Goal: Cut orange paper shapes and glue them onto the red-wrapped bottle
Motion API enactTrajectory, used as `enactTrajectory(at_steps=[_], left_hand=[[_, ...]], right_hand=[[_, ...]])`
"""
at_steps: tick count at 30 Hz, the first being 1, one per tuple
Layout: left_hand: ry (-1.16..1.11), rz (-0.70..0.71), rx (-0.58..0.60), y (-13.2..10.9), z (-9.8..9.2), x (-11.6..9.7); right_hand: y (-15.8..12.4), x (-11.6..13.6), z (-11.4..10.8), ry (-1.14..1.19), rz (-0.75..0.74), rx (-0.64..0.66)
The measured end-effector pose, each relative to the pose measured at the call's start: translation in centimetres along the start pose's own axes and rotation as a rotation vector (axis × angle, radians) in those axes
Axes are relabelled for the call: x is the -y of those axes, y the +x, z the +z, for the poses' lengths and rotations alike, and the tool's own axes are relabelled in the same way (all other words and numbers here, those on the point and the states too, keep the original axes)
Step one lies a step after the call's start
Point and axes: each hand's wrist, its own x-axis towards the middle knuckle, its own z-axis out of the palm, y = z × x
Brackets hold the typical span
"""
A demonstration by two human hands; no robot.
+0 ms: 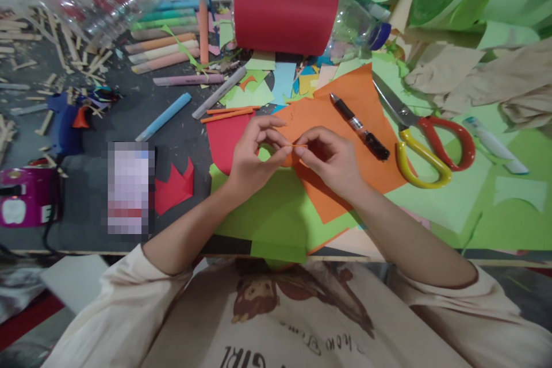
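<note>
My left hand (pixel 261 149) and my right hand (pixel 331 160) meet fingertip to fingertip, both pinching a small orange paper strip (pixel 298 146). Much of that strip is hidden by the fingers. Beneath them lies an orange paper sheet (pixel 366 106) over green paper (pixel 263 207). Close to my left hand is a red paper piece (pixel 222 141), with thin orange paper strips (pixel 228 113) across its top. A black pen (pixel 360 126) rests on the orange sheet, past my right fingers. Scissors (pixel 414 126) with one red and one yellow handle lie open to the right.
A plastic bottle wrapped in red paper (pixel 284 18) lies at the back. Markers (pixel 166 49) and a blue glue gun (pixel 66 123) are on the left, near a phone (pixel 129 187) and a folded red paper (pixel 175 187). Crumpled brown paper (pixel 487 77) sits at right.
</note>
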Motion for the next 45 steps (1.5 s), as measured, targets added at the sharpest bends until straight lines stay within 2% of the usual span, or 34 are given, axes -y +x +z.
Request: enactTrajectory(at_steps=[11,19,25,29,34,39,45], left_hand=[[0.016,0.014,-0.018,0.01,-0.11,0.42],[0.04,0.088,0.053,-0.09,-0.1,0.42],[0.05,0.117,-0.001,0.06,-0.15,0.54],[0.079,0.14,0.01,0.04,-0.28,0.59],[0.238,0.18,0.072,-0.27,-0.37,0.43],[0.375,0.256,0.076,-0.23,-0.52,0.01],[0.392,0.35,0.104,-0.06,-0.6,-0.23]], right_hand=[[-0.04,-0.26,0.01,0.015,0.044,-0.008],[-0.1,-0.03,0.02,-0.017,0.005,0.008],[0.03,-0.12,0.05,0.007,0.019,0.011],[0.0,-0.36,0.06,0.008,-0.018,-0.014],[-0.14,-0.31,-0.14,-0.022,-0.054,-0.049],[-0.2,-0.13,-0.11,-0.105,-0.121,-0.047],[-0.25,-0.03,0.05,-0.136,-0.19,-0.048]])
